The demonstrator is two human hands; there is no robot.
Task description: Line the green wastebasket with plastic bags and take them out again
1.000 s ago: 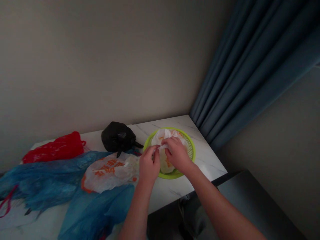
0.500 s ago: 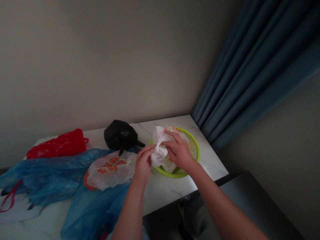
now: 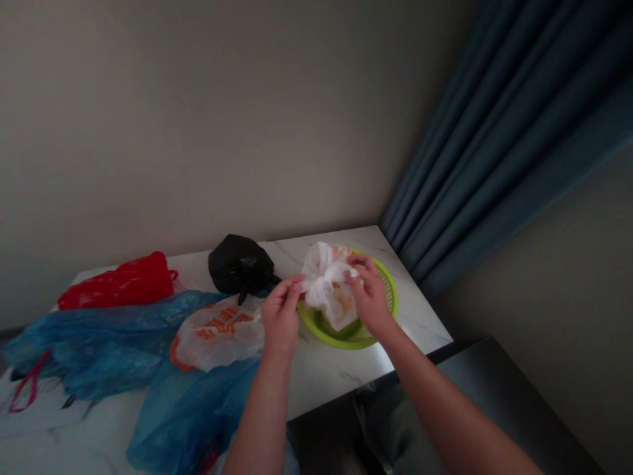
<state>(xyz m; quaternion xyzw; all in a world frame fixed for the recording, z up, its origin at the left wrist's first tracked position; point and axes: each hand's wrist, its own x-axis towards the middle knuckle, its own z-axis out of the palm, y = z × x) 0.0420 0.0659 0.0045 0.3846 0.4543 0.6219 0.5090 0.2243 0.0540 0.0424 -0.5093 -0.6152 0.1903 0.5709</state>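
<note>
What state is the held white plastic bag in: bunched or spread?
Bunched: the white plastic bag gathers into crumpled folds between the left hand and right hand. Whether those folds are knotted, I cannot tell.

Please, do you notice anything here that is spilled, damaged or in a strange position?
Nothing stands out; no spill or damage shows. The blue plastic lies crumpled, partly under a white bag with orange print, untidy rather than odd. The left hand and right hand hold another white bag at the green basket.
</note>
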